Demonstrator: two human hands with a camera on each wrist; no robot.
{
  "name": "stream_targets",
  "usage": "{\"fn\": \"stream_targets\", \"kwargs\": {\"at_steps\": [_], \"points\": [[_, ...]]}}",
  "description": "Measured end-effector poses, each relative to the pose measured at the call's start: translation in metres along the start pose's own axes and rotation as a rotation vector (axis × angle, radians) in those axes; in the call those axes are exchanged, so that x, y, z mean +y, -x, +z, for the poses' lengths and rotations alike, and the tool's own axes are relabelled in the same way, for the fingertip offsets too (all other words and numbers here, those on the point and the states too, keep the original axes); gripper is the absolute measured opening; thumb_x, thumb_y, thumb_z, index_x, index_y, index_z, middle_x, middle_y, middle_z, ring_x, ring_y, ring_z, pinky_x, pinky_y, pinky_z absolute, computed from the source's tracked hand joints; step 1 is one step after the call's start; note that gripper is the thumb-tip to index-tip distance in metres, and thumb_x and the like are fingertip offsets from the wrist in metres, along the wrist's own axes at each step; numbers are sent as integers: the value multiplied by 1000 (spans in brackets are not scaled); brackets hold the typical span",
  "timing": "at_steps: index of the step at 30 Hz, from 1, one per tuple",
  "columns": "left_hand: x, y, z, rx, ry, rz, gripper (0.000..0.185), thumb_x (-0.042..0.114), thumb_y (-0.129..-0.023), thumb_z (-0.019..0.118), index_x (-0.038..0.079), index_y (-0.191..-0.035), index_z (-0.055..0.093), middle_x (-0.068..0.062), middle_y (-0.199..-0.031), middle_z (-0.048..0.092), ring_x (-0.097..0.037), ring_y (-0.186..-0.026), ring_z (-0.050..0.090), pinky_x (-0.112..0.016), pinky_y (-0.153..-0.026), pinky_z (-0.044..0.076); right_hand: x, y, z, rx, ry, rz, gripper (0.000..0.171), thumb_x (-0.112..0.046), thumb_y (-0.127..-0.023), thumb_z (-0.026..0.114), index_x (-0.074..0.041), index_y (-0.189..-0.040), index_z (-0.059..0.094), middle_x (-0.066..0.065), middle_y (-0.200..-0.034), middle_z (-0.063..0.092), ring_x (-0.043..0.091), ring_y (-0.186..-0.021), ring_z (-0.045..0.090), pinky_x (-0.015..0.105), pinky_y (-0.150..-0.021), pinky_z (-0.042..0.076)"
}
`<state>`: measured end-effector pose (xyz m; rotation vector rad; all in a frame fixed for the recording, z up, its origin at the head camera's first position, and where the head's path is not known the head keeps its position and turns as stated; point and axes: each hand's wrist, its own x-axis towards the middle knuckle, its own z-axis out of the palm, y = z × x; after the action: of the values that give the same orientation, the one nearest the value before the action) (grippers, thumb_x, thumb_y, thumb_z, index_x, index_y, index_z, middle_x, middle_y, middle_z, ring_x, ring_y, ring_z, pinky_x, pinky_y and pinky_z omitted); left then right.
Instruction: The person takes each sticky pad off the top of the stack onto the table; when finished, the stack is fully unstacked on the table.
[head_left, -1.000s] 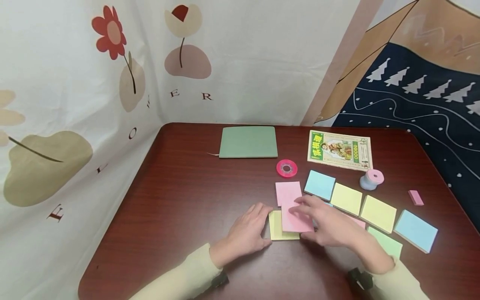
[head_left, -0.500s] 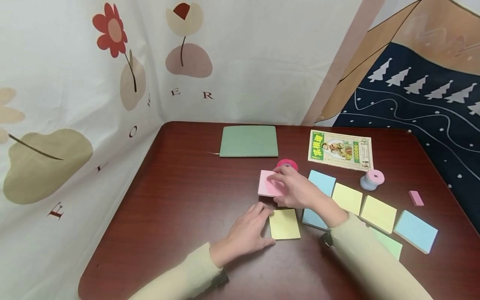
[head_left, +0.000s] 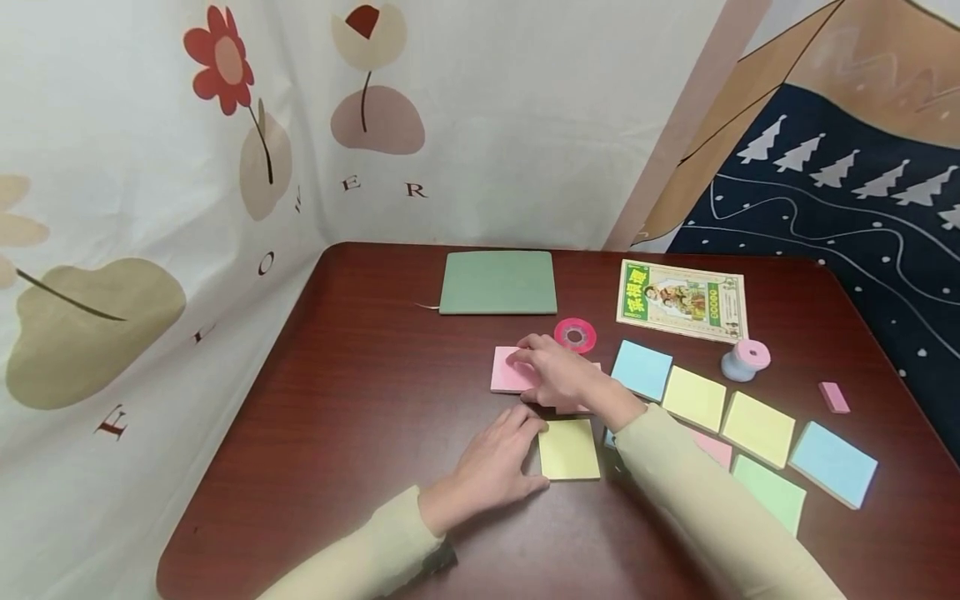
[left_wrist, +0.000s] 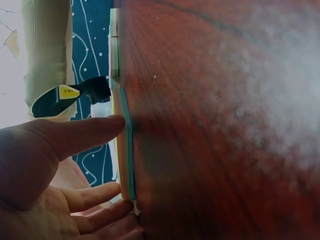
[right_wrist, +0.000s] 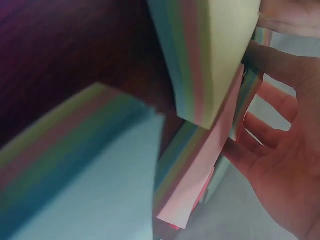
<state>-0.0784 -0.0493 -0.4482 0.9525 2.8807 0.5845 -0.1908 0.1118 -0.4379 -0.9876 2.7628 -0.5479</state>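
My right hand [head_left: 558, 373] grips a pink sticky note pad [head_left: 507, 372] with its fingers over the top, left of a second pink pad [head_left: 573, 409]. The wrist hides most of that second pad. My left hand [head_left: 491, 460] rests on the table, with thumb and fingertips at the left edge of a yellow-topped sticky note pad [head_left: 569, 450]. From the left wrist view, this pad's side [left_wrist: 126, 160] shows coloured layers, and the left thumb [left_wrist: 95, 134] lies straight against it. In the right wrist view, the right hand [right_wrist: 285, 145] is behind the pads.
To the right lie more pads in blue [head_left: 832, 463], yellow [head_left: 757, 427] and green [head_left: 768, 492], partly hidden by the right sleeve. Behind are a red tape roll [head_left: 562, 325], a green notebook [head_left: 498, 283], a printed booklet [head_left: 682, 300], a spool [head_left: 742, 362] and a pink eraser-like block [head_left: 834, 397].
My right hand has carried the pink pad from over the yellow pad up and to the left, past the second pink pad. The left hand has stayed at the yellow pad.
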Motion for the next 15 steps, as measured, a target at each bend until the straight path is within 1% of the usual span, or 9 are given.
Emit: {"fn": "stream_targets", "kwargs": {"at_steps": [5,9,12,15], "points": [[-1,1,-1,-1,8,-5,67,36,-69,88,8,-123,60,-1,-118,54,-18,-110,52,-32,-88,49,0,0,2,-30,6,7,57,-31,-81,80,-15,-132,61,11,-138,49,27,-126,46,44,-100,44],[-2,1,-2,-2,13,-4,68,36,-68,88,7,-123,60,-2,-120,54,-18,-112,51,-32,-90,49,2,3,0,-52,20,15,58,-36,-83,77,-18,-136,59,9,-144,45,26,-129,44,45,-99,44],[-2,1,-2,-5,13,1,69,36,-69,88,7,-125,60,-2,-121,54,-19,-113,51,-32,-91,48,3,8,-6,-37,3,14,58,-38,-85,74,-17,-137,58,8,-147,43,27,-130,44,46,-100,43],[-3,1,-2,-11,9,4,70,36,-69,88,7,-126,60,-2,-120,54,-18,-111,52,-32,-90,48,5,17,-16,8,-34,18,58,-37,-86,74,-16,-137,58,9,-147,43,29,-131,44,48,-100,42]]}}
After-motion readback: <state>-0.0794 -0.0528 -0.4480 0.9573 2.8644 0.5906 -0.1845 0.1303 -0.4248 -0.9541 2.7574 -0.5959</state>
